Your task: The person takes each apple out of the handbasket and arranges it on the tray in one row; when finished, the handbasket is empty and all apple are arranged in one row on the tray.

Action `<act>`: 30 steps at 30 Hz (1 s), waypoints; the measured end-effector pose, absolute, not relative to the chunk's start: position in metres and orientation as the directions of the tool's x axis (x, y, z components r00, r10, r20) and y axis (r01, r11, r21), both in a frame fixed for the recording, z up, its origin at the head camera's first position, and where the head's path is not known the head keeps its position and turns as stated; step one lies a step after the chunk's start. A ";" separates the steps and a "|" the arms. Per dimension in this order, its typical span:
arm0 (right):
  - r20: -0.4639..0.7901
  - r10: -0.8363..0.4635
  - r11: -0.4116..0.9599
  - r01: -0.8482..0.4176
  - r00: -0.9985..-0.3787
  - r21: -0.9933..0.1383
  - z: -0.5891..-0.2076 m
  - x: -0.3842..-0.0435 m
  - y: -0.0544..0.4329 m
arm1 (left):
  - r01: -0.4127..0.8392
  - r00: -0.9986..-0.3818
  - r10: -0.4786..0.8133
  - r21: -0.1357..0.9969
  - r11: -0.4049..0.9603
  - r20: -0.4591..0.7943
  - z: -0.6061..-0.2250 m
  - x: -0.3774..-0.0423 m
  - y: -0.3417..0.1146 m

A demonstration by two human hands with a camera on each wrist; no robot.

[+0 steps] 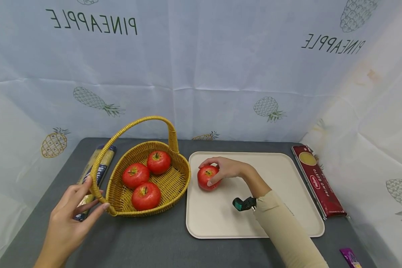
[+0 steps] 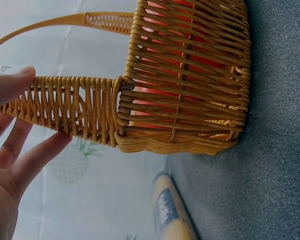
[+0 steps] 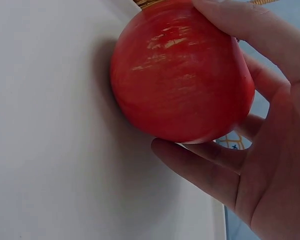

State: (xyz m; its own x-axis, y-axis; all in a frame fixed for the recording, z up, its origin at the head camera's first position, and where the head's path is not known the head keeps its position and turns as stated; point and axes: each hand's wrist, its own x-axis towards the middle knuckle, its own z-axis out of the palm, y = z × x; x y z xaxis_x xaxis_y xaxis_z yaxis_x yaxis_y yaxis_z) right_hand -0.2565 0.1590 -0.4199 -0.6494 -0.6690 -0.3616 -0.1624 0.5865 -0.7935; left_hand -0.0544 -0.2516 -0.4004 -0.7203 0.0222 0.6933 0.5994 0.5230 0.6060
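A yellow wicker basket [image 1: 184, 178] with a tall arched handle stands on the left of the table, with three red apples [image 1: 146, 196] inside. My left hand [image 1: 68, 214] holds the near end of the handle [image 2: 55, 102], thumb on one side and fingers on the other. Over the left part of a cream tray [image 1: 251, 227], my right hand [image 1: 226, 168] grips another red apple [image 3: 182, 75] between thumb and fingers. Whether that apple touches the tray is hard to tell. Part of it is hidden by the hand in the head view.
A pasta packet [image 1: 104, 163] lies left of the basket, partly behind its handle. Along the tray's right side lies a dark red packet [image 1: 318, 182]. A small purple wrapper [image 1: 350, 257] is near the front right. Pineapple-print cloth [image 1: 201, 67] hangs behind the grey table [image 1: 147, 242].
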 end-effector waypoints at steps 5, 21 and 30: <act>-0.358 -0.682 0.588 -0.186 -0.638 -0.787 -0.414 -0.255 0.160 | 0.610 -0.713 0.026 0.601 0.517 0.701 -0.400 -0.056 -0.251; -0.296 -0.728 0.603 -0.372 -0.618 -0.706 -0.373 -0.255 0.155 | 0.616 -0.705 0.040 0.584 0.528 0.708 -0.401 -0.054 -0.253; -0.238 -0.765 0.565 -0.446 -0.599 -0.694 -0.339 -0.251 0.141 | 0.623 -0.700 0.038 0.584 0.520 0.713 -0.402 -0.055 -0.253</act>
